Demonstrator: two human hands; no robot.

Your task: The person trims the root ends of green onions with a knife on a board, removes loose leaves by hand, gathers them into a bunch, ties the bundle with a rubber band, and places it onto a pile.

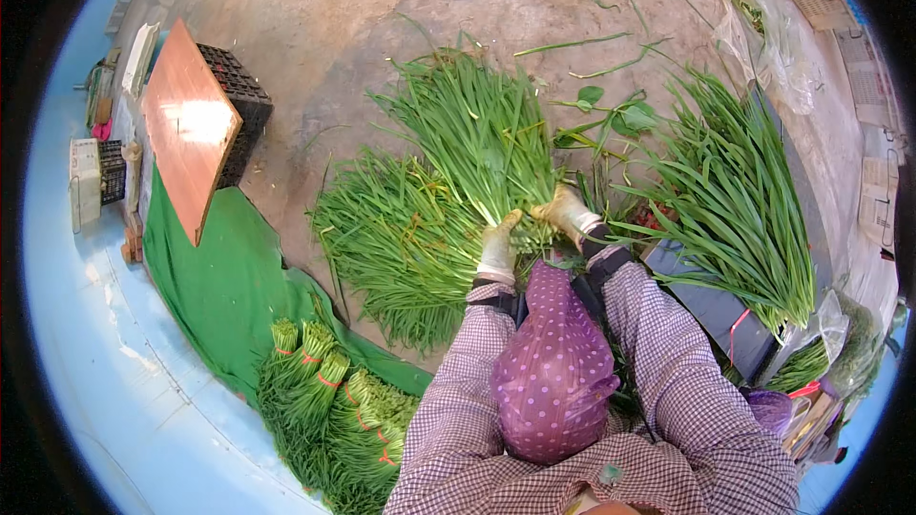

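Note:
My left hand (500, 243) and my right hand (569, 211), both in pale work gloves, are closed around the near ends of a large loose bundle of long flat green leaves, which look like garlic chives (477, 124). Its leaves fan out away from me. Beneath and to the left spreads a pile of similar chives (391, 238), with some yellowed blades among them. To the right, another heap of chives (735, 200) lies over a dark grey board (701, 300). The bundle hides some of my fingers.
Red-banded bunches (324, 377) stand by a green cloth (210, 277) at lower left. A brown board (191, 129) leans on a black crate (239, 100). Loose leaves (611, 57) litter the concrete floor. A clear plastic bag (768, 38) lies at far right.

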